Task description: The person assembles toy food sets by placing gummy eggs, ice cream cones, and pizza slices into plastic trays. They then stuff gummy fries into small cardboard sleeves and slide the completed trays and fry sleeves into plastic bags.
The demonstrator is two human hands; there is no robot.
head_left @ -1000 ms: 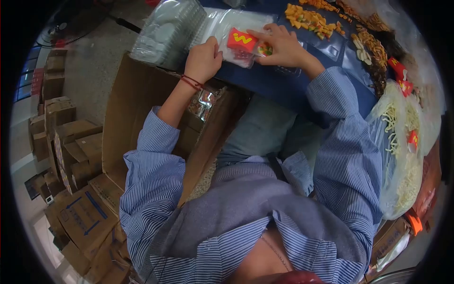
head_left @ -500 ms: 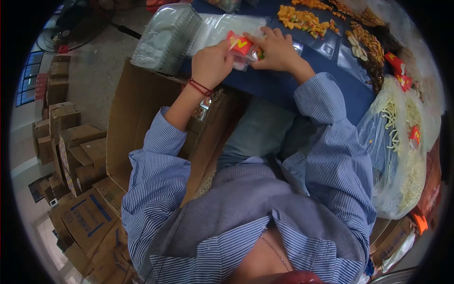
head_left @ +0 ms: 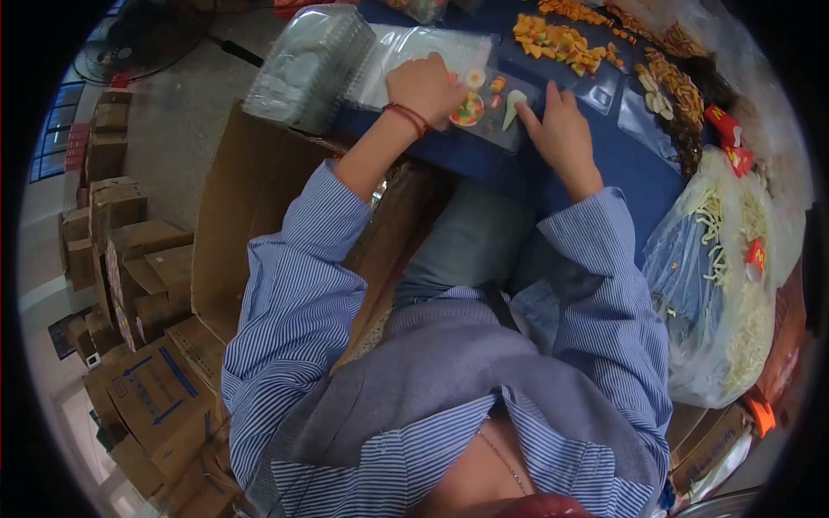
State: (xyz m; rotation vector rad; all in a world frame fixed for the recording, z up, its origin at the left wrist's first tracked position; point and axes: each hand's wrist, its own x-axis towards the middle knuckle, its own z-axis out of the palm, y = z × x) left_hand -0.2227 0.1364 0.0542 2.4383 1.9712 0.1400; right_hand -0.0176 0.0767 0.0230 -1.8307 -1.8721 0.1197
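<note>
A clear plastic blister tray (head_left: 490, 129) lies on the blue tabletop with miniature toy foods in it. I make out a fried egg (head_left: 475, 78), a small brown-orange piece (head_left: 497, 85), a round colourful dish (head_left: 469, 110) and a pale green-white piece (head_left: 513, 109). My left hand (head_left: 423, 90) has its fingers curled over the left end of the tray, hiding that part; a bit of red shows by its fingertips. My right hand (head_left: 561, 134) is beside the tray's right edge, thumb and fingers apart, holding nothing.
Stacked clear blister shells (head_left: 306, 69) and flat clear sheets (head_left: 389, 53) are at the left. Orange toy pieces (head_left: 561, 45) are heaped at the back. A plastic bag of toy fries (head_left: 712, 276) hangs at the right. Cardboard boxes (head_left: 160, 393) fill the lower left.
The red carton with a yellow M, between both hands before, is now mostly out of sight near my left hand. My right hand has drawn back rightward, exposing the tray's toy foods.
</note>
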